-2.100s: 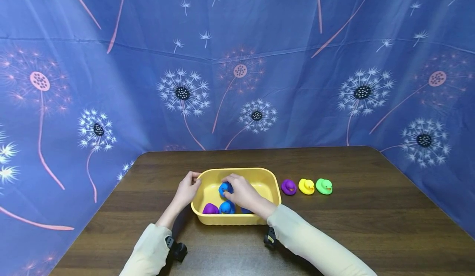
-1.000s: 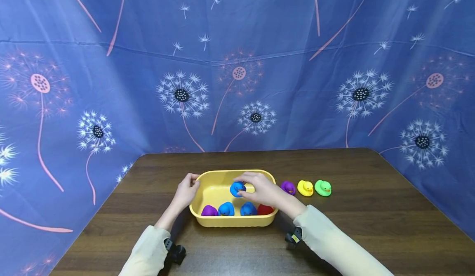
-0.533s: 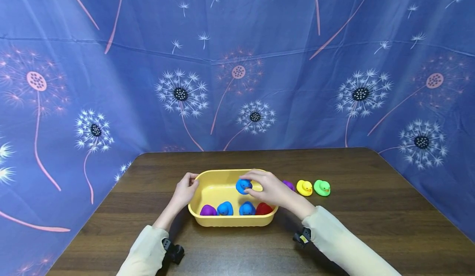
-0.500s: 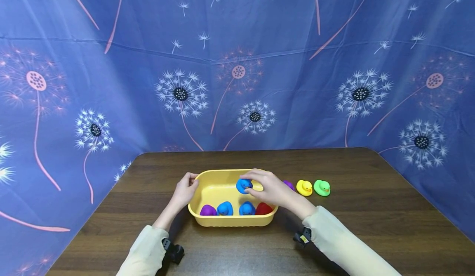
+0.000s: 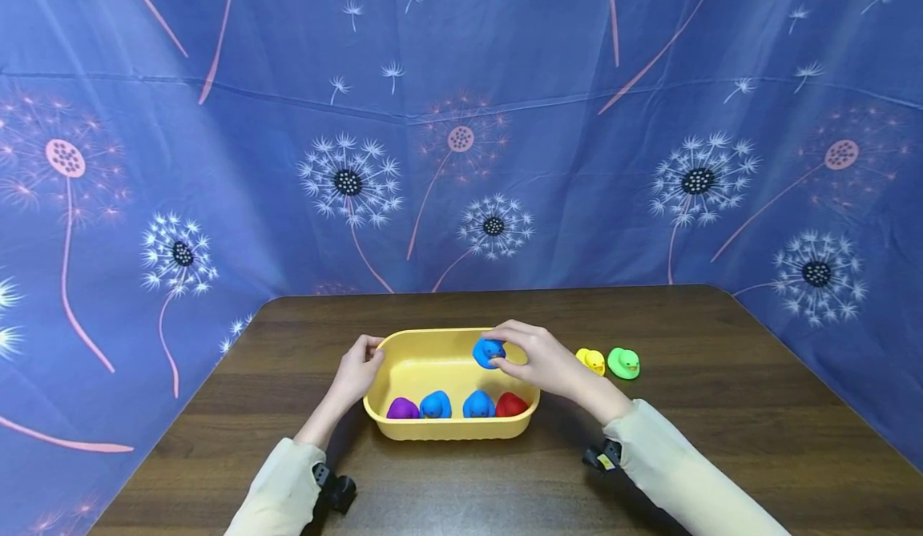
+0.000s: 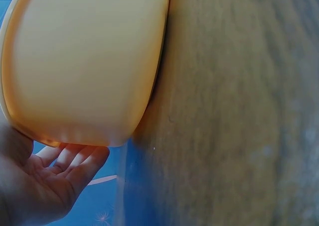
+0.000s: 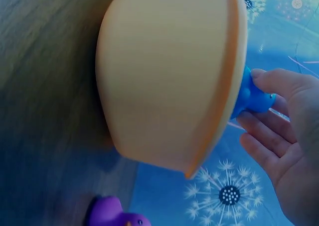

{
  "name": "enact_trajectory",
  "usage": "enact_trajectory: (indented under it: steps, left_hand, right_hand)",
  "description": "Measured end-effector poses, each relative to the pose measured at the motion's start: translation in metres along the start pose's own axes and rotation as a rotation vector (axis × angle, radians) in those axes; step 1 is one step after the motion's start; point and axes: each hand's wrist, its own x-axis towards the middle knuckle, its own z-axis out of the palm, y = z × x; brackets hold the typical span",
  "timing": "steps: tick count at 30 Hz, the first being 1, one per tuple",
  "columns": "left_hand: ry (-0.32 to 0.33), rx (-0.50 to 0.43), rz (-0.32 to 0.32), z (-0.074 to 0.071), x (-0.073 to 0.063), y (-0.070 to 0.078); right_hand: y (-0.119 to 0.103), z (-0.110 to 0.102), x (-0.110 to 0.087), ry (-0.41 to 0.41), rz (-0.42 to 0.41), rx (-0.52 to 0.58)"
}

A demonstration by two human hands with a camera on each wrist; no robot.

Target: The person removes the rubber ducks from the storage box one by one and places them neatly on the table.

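While the left fingers (image 5: 370,341) grip the tub (image 5: 450,430), right fingers (image 5: 509,331) pinch the blue duck (image 5: 485,354) over it, just right of frame centre!

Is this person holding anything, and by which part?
The right hand pinches a blue duck near its head, the exact contact partly hidden; the left hand grips the yellow tub by the rim at its left end.

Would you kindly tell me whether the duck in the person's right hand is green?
No, the right hand holds a blue duck, while the green duck rests on the table outside the yellow tub.
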Motion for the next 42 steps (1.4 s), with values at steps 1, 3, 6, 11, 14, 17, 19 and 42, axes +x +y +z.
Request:
enact_trajectory:
  steps: [1,3,6,11,14,17,19,42]
  left_hand:
    - [-0.002,0.0,-0.001,0.0,0.0,0.0]
    - [-0.004,-0.001,-0.002,0.0,0.0,-0.001]
    - [-0.005,0.006,-0.006,0.0,0.001,-0.001]
    - [-0.004,0.009,-0.004,-0.001,0.001,0.0]
    - [-0.01,0.009,-0.009,-0.001,0.001,0.0]
    - [-0.016,0.009,-0.015,-0.002,0.001,-0.001]
    - [-0.018,0.007,-0.019,-0.002,0.001,-0.001]
    - [-0.009,-0.018,-0.021,-0.002,0.002,-0.002]
  right_hand:
    - [0.0,-0.002,-0.001,0.002,0.009,0.0]
    - [0.001,-0.005,-0.002,0.005,0.021,-0.004]
    - [0.003,-0.011,-0.005,0.007,0.031,-0.003]
    - [0.008,-0.02,-0.009,0.017,0.006,0.003]
    - [0.011,-0.025,-0.011,0.023,-0.008,-0.022]
    - [0.014,-0.029,-0.014,0.022,0.005,-0.044]
    - [0.016,-0.032,-0.016,0.022,0.016,-0.052]
    - [0.045,-0.058,-0.05,0.07,0.11,-0.164]
